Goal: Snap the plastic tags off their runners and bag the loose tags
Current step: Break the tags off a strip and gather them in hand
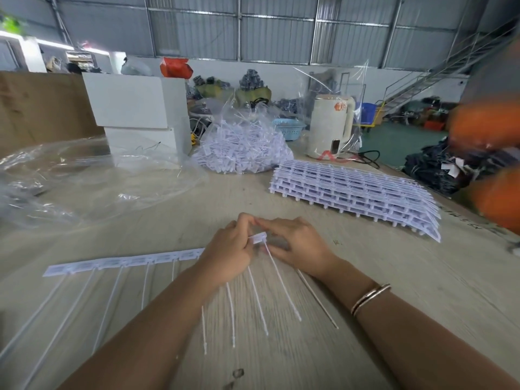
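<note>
Pinching one white tag (pixel 258 238) between both hands, the left hand (pixel 229 256) steadies the runner strip (pixel 123 263) lying on the table (pixel 281 358) while the right hand (pixel 299 246) grips the tag head, seemingly to snap it free, bag of loose tags (pixel 242 147) waiting beyond.

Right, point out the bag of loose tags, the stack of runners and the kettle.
bag of loose tags (pixel 242 153), head view, on the heaped tags
stack of runners (pixel 354 192), head view, top sheet
kettle (pixel 329 128), head view, body
</note>
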Motion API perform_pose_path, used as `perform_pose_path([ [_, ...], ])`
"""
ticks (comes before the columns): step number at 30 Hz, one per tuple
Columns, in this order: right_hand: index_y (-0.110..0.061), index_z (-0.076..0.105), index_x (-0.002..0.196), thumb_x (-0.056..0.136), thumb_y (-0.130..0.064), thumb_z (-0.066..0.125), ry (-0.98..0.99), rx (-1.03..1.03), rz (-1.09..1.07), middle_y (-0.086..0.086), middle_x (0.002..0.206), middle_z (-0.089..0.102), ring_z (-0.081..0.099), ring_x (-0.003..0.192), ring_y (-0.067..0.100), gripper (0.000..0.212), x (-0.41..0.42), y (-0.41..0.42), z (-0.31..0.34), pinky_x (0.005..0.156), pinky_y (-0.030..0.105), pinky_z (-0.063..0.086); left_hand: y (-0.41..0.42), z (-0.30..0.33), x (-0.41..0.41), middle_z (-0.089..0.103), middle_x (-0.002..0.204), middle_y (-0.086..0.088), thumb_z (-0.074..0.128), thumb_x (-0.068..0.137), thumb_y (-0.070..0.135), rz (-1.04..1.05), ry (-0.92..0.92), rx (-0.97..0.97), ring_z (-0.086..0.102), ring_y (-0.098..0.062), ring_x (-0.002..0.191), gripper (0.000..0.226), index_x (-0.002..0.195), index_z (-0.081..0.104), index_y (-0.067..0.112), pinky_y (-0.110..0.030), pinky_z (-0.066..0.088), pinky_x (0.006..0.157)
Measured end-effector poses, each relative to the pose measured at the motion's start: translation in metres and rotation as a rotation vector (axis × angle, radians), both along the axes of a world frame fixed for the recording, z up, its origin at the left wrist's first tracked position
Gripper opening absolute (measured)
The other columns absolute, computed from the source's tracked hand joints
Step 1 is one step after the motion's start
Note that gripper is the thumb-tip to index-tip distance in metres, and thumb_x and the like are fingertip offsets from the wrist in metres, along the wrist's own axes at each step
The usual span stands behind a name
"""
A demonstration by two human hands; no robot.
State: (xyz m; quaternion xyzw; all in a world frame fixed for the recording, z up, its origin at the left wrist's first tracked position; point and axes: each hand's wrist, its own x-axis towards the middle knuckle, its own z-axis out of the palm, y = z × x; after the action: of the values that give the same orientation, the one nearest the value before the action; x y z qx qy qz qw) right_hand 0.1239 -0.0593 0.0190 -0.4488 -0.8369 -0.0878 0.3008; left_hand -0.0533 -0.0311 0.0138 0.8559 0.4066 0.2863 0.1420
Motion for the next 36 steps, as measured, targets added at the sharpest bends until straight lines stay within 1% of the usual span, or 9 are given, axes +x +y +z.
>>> perform_pose_path([
  [2,-0.011,0.063,0.121,0.08,-0.016,0.071,-0.058,0.135,-0.001,0.005,0.086,0.07,0.067,0.073,0.021,0.041,-0.002,-0.002,0.002,0.069,0.037,0.051,-0.002,0.002,-0.002,0.058,0.093,-0.005,0.044,0.094,0.01,-0.028,-0.022,-0.035,0.056,-0.024,0.087,0.018,0.111,0.041,0.016,-0.041,0.045,0.079],
  [6,-0.012,0.07,0.11,0.091,-0.037,0.054,0.008,0.073,-0.013,0.006,0.098,0.071,0.068,0.084,0.023,0.036,0.003,-0.003,0.004,0.072,0.035,0.048,0.006,0.005,-0.006,0.061,0.099,0.005,0.037,0.097,0.037,0.141,0.195,0.065,0.049,-0.017,0.102,0.024,0.101,0.056,0.022,-0.034,0.033,0.087],
  [8,-0.008,0.072,0.105,0.088,-0.023,0.064,0.022,0.1,-0.061,0.008,0.098,0.07,0.068,0.078,0.026,0.024,0.006,-0.002,0.003,0.07,0.034,0.047,0.008,0.006,-0.01,0.061,0.098,0.005,0.035,0.096,0.044,0.184,0.236,0.033,0.049,-0.017,0.101,0.033,0.096,0.06,0.023,-0.035,0.034,0.087],
  [10,-0.008,0.071,0.103,0.082,-0.011,0.065,0.003,0.106,-0.074,0.008,0.096,0.068,0.066,0.074,0.026,0.022,0.005,-0.002,0.001,0.069,0.034,0.047,0.009,0.004,-0.013,0.06,0.082,0.003,0.043,0.095,0.042,0.117,0.149,-0.045,0.055,-0.019,0.087,0.028,0.083,0.059,0.023,-0.033,0.039,0.077],
  [14,-0.014,0.071,0.103,0.085,-0.024,0.065,-0.026,0.017,-0.032,0.005,0.095,0.067,0.064,0.078,0.021,0.022,0.006,-0.001,0.001,0.071,0.035,0.045,0.008,0.001,-0.013,0.048,0.06,0.008,0.053,0.092,0.038,0.007,0.037,-0.053,0.046,-0.011,0.059,0.027,0.067,0.044,0.036,-0.028,0.03,0.056],
  [22,-0.005,0.07,0.081,0.093,-0.023,0.056,0.204,-0.208,0.012,0.004,0.074,0.067,0.059,0.066,0.016,0.026,0.01,0.006,-0.002,0.067,0.037,0.046,0.01,-0.003,-0.013,0.047,0.058,0.007,0.058,0.09,0.039,-0.067,-0.027,-0.044,0.041,-0.008,0.053,0.022,0.072,0.047,0.031,-0.03,0.03,0.054],
  [26,-0.03,0.066,0.082,0.093,-0.025,0.054,0.597,-0.249,-0.096,-0.01,0.071,0.063,0.057,0.064,0.0,0.018,0.022,0.011,-0.003,0.064,0.022,0.043,0.012,-0.006,-0.021,0.05,0.062,0.001,0.053,0.087,0.049,-0.029,-0.031,-0.065,0.044,-0.012,0.057,0.029,0.075,0.048,0.023,-0.03,0.033,0.057],
  [31,-0.015,0.061,0.122,0.092,0.002,0.046,0.246,-0.266,-0.008,-0.017,0.091,0.044,0.048,0.082,-0.001,0.038,0.029,0.015,-0.009,0.078,0.017,0.039,0.013,-0.008,-0.018,0.061,0.08,0.004,0.049,0.093,0.033,0.041,0.014,-0.088,0.058,-0.016,0.075,0.009,0.092,0.054,0.026,-0.034,0.044,0.07],
  [36,-0.01,0.067,0.114,0.082,-0.012,0.035,0.256,-0.387,0.001,-0.014,0.086,0.044,0.048,0.082,0.002,0.046,0.027,0.011,-0.007,0.08,0.017,0.036,0.013,-0.006,-0.016,0.056,0.116,0.002,0.044,0.089,0.006,0.08,-0.019,-0.053,0.056,-0.018,0.101,0.035,0.122,0.048,0.016,-0.026,0.038,0.082],
])
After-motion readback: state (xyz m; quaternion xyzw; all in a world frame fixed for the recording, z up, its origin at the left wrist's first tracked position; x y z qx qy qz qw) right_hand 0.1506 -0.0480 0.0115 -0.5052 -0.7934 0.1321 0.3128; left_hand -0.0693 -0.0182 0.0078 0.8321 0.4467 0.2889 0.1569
